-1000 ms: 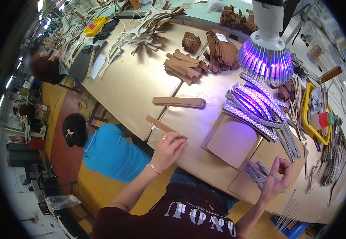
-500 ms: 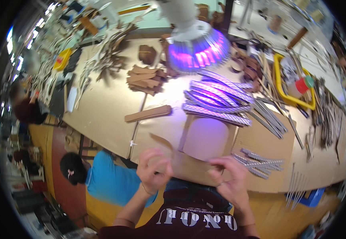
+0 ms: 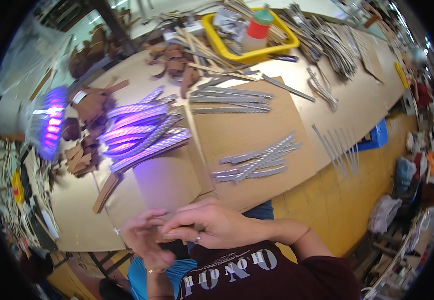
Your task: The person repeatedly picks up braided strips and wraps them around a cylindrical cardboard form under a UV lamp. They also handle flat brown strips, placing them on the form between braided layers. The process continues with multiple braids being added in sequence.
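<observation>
Bare cardboard (image 3: 249, 132) leaves passage right of heaped braided strips (image 3: 132, 131).

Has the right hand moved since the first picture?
Yes: the right hand has moved off the cardboard sheet bearing short braided strips, leftward, to beside the left hand.

Lettering: on the front of the dark maroon shirt (image 3: 309, 277) worn by the person, white block letters (image 3: 237, 270) in large and small sizes, legible, set in a slanting band. Adjacent fine print (image 3: 231, 257): white, too small to read. Label: one white tag (image 3: 80, 96) on a bundle of brown strips (image 3: 93, 106) at the table's left; whether it bears characters cannot be determined at this size.
</observation>
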Demonstrator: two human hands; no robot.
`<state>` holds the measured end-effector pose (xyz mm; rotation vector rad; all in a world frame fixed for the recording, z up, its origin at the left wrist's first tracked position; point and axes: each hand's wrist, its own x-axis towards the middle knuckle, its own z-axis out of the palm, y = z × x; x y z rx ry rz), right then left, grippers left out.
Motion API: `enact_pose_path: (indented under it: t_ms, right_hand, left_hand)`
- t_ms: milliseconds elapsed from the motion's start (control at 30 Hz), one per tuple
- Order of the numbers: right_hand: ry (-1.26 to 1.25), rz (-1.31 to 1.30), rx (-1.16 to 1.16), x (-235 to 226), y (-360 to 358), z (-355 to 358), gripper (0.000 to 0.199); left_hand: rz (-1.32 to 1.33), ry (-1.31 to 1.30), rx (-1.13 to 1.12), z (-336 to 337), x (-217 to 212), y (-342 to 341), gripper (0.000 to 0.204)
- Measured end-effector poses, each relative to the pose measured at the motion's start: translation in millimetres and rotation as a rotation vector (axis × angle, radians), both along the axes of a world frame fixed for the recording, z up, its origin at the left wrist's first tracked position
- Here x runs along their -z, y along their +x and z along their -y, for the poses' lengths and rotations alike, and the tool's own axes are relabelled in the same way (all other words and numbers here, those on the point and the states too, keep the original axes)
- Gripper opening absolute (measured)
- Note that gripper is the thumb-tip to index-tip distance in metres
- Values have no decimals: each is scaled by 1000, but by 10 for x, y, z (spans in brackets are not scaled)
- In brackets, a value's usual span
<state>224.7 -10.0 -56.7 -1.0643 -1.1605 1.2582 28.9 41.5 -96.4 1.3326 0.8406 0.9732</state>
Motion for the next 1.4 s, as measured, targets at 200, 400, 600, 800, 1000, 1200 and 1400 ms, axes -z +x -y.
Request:
enact_pose_path:
  t_ms: [200, 400, 600, 800, 1000, 1200, 1400]
  right_hand:
    - [148, 134, 198, 46, 241, -134, 18]
    - [-34, 531, 360, 395, 536, -228, 23]
    - [-43, 832, 551, 527, 891, 207, 21]
    - [-331, 979, 241, 358, 1157, 939, 24]
    - [-327, 1173, 361, 514, 1013, 905, 25]
    - [-271, 1296, 127, 476, 1035, 817, 15]
    - [-242, 1083, 48, 273, 1037, 865, 11]
  left_hand:
    - [-345, 123, 115, -469, -182, -96, 21]
    - [-438, 193, -57, -715, 145, 155, 8]
    - [-347, 180, -143, -742, 192, 115, 8]
    - [-496, 599, -451, -529, 184, 172, 11]
    - [-462, 1010, -264, -47, 84, 191, 14]
    - [-320, 995, 245, 143, 22, 340, 32]
    - [-298, 935, 366, 186, -10, 543, 32]
